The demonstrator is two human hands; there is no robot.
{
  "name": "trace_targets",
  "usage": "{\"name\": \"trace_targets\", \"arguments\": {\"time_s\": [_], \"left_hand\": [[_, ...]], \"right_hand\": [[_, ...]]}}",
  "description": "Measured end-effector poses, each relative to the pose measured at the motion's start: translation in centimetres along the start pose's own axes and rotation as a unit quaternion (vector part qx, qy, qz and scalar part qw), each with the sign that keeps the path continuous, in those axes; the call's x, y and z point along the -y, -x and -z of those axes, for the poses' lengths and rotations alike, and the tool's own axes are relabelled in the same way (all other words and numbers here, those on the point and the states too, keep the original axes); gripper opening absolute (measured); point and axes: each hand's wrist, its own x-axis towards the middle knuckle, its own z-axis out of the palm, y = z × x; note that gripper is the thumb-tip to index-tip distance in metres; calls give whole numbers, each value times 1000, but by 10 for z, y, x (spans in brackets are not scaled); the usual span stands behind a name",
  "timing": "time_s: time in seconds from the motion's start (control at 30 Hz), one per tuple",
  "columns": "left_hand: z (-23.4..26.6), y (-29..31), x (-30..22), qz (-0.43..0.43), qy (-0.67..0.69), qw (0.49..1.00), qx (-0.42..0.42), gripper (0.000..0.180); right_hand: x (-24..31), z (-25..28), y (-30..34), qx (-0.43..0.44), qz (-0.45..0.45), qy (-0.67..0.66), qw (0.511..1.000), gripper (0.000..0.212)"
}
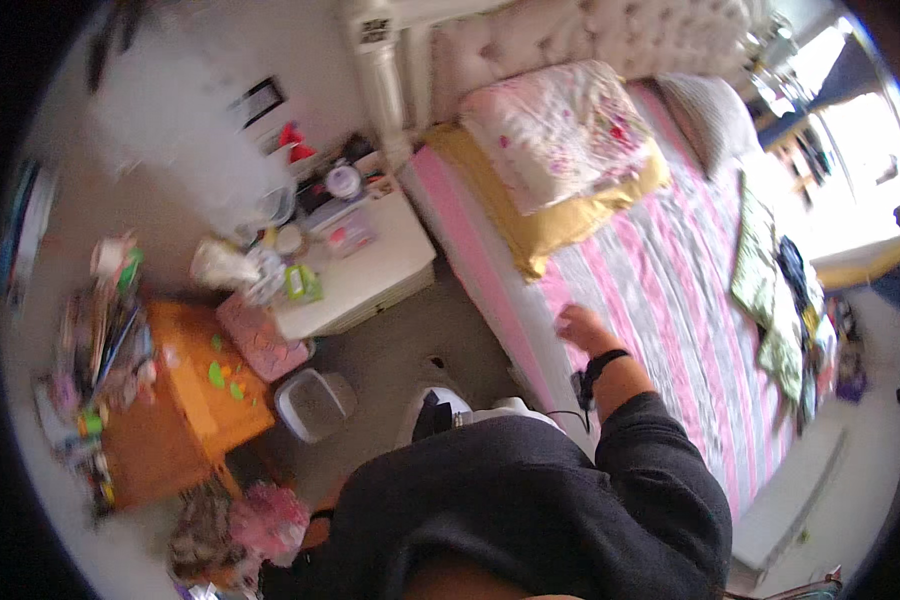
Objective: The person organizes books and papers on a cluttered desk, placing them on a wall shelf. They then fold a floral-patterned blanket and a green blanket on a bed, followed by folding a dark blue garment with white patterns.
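Observation:
My right hand [578, 326] hangs over the near side of the bed [660, 300], its fingers loosely curled and slightly blurred. Nothing shows in them. A black band [608, 364] circles that wrist, and a small dark device [582, 390] on a thin cable is beside it. At the lower left, my left hand [338, 493] is partly covered by my dark sweater; its fingers are hidden. Close to that arm lie a crumpled pink cloth or bag [270, 522] and a grey-brown fluffy bundle [205, 535].
A floral pillow [560, 135] rests on a yellow one [530, 235] by the headboard [570, 45]. Left of the bed stand a cluttered white dresser [370, 265], a grey bin [313, 405] and an orange wooden desk [205, 390]. Clothes [770, 300] lie along the bed's far side.

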Motion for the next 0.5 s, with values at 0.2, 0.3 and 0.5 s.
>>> {"name": "trace_targets", "arguments": {"time_s": [0.2, 0.3, 0.5], "left_hand": [[109, -115, -200, -214, -184, 959, 1, 32], [87, -129, -290, -325, -256, 910, 39, 32], [-16, -101, -400, -433, -367, 807, 160, 32]], "right_hand": [[103, -22, 122, 106, -360, -327, 867, 38], [117, -26, 192, -133, -465, -473, 737, 36], [158, -75, 320, -321, -575, -529, 536, 35]]}}
